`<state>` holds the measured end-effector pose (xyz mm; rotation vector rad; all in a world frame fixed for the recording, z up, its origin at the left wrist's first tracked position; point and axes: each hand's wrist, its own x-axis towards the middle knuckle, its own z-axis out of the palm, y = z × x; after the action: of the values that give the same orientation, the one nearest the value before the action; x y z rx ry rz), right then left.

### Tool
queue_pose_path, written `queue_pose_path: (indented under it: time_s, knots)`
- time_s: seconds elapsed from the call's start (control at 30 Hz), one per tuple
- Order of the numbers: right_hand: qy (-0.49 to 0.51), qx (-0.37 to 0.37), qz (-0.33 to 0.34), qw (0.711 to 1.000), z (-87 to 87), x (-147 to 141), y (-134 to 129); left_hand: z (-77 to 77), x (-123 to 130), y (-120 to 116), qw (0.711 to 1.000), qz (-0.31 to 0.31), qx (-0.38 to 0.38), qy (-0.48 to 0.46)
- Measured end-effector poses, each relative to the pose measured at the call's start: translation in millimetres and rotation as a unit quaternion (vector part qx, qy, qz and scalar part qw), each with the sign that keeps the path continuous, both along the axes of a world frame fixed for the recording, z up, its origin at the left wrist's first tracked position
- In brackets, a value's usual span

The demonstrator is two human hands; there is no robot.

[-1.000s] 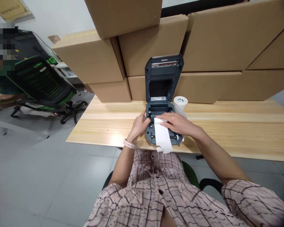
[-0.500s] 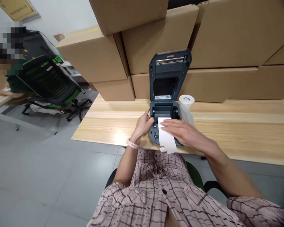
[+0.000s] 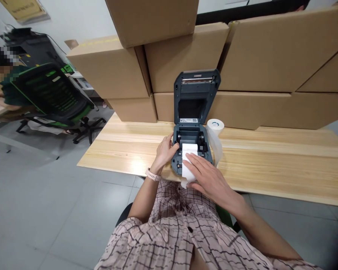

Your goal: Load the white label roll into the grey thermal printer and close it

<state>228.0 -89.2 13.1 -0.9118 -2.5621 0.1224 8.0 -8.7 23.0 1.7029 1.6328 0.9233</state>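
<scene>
A dark grey label printer point(image 3: 186, 129) stands on the table with its lid point(image 3: 183, 92) raised. My left hand point(image 3: 165, 153) grips the left side of its base, thumb over the rim. From inside the base a white paper strip point(image 3: 189, 147) runs toward me, its torn end hanging over the front edge. My right hand point(image 3: 207, 176) lies on this strip with fingers stretched out, covering part of it and the printer's front right. Just right of the printer sits a white roll point(image 3: 215, 123) with a loose translucent tail point(image 3: 216, 144).
Cardboard boxes point(image 3: 242, 60) are stacked along the back of the wooden table point(image 3: 270, 157). At the left, a person sits on a green-and-black chair point(image 3: 49, 93) by another desk. The table's front edge is close to my lap.
My right hand has slid toward me along the paper strip, down to its front part. The left hand keeps its place on the printer. The view has shifted slightly.
</scene>
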Motion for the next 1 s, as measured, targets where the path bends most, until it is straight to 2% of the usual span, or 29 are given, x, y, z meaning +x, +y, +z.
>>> queue_pose_path:
  time_s: [0.1,0.2,0.37,0.5,1.0]
  knots:
    - [0.013,0.055,-0.019,0.998,-6.3,-5.5,-0.9,-3.0,0.9,3.0,1.000,0.002,0.023,-0.015]
    - [0.030,0.079,-0.022,0.996,-8.1,-5.9,1.5,-8.0,1.0,6.3,0.998,-0.008,0.043,-0.041]
    - [0.055,0.075,-0.018,0.995,-2.2,-3.9,2.7,-17.3,-1.0,10.5,0.994,-0.028,0.068,-0.075]
    - [0.059,0.057,-0.013,0.997,0.4,-2.6,3.3,-23.1,-3.1,12.7,0.990,-0.053,0.059,-0.119]
    - [0.058,0.037,-0.002,0.998,-5.9,-1.6,0.7,-15.1,2.8,9.4,0.987,-0.021,0.015,-0.158]
